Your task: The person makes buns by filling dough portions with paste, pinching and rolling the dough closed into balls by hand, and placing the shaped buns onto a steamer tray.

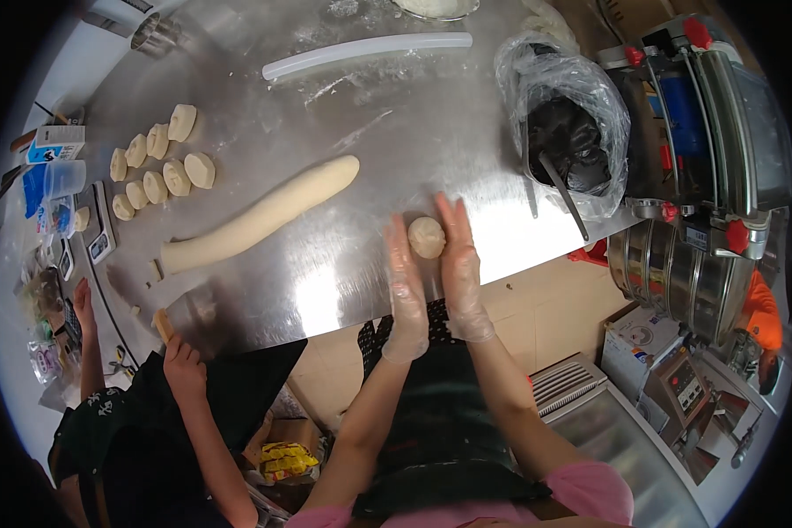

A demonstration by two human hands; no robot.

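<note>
A round, pale dough ball (427, 238) lies on the steel table between my two hands, both in clear plastic gloves. My left hand (405, 277) is along its left side, open, with the fingers stretched forward. On the other side, my right hand (459, 255) is also open and straight, its fingers reaching past the ball. Both hands are at the ball's sides; how firmly they press cannot be told. To the left stretches a long dough roll (260, 220), slanting away from me. Cut dough pieces (176, 178) stand in two rows farther left.
A co-worker's hand (185, 370) holds a wooden-handled scraper at the table's left front. A bag-lined container of black filling (568, 145) with a spatula stands at right. A white rod (370, 55) lies at the back. A scale (102, 236) is at left, machines at far right.
</note>
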